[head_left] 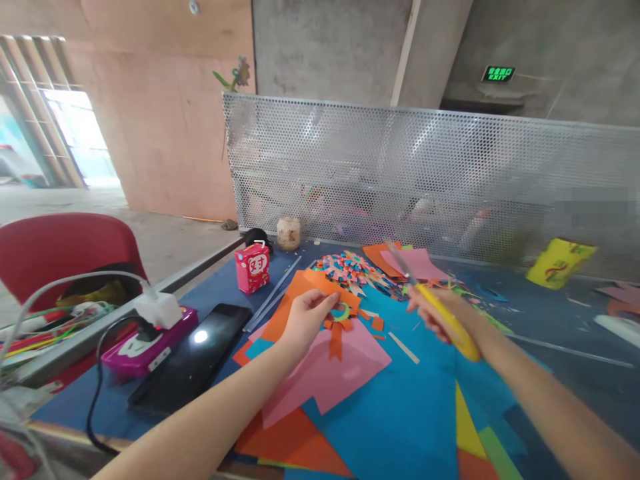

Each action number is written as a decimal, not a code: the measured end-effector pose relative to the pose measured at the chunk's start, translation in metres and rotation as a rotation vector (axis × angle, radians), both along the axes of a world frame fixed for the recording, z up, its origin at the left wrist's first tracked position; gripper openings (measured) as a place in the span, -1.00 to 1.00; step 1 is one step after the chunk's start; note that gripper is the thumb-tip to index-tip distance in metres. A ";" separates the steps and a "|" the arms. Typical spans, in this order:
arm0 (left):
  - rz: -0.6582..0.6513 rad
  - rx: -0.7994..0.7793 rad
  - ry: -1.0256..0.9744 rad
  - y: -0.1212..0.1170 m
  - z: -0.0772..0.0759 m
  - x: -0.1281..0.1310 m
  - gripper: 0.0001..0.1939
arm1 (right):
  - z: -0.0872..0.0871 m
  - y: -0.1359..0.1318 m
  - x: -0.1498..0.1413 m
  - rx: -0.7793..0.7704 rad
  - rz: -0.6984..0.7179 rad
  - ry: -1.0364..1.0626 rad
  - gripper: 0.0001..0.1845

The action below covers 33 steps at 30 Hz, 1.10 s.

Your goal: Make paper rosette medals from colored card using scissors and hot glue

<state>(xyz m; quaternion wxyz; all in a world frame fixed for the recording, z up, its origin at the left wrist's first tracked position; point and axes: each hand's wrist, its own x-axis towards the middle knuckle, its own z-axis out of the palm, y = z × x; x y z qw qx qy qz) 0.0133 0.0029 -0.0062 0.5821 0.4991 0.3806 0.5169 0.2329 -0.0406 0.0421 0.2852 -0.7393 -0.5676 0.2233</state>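
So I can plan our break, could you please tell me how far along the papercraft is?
The heap of multicoloured paper rosettes looks done. The left hand pinches a small orange paper rosette with a green ring; the right hand holds a yellow-handled cutting tool. The large blue paper sheet seems unworked, though how many rosettes remain, I cannot tell.

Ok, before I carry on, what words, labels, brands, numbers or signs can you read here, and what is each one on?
"EXIT": green lit sign on the wall; the characters above it are too small to read surely.
"对", as it looks, in large white strokes: red box; its smaller print is unreadable.
Yellow packet: red marking, too blurred to read.
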 end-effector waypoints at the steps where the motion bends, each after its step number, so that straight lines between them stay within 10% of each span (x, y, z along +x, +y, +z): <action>1: 0.015 -0.007 -0.002 0.000 0.000 0.000 -0.76 | -0.008 -0.003 -0.012 -0.079 0.062 0.022 -0.57; 8: 0.042 0.023 -0.064 0.000 0.001 -0.001 -0.78 | -0.035 -0.030 -0.036 0.199 0.201 -0.131 -0.70; 33: 0.116 0.097 -0.117 -0.009 0.011 0.000 -0.82 | -0.057 -0.038 -0.027 0.076 0.244 -0.015 -0.62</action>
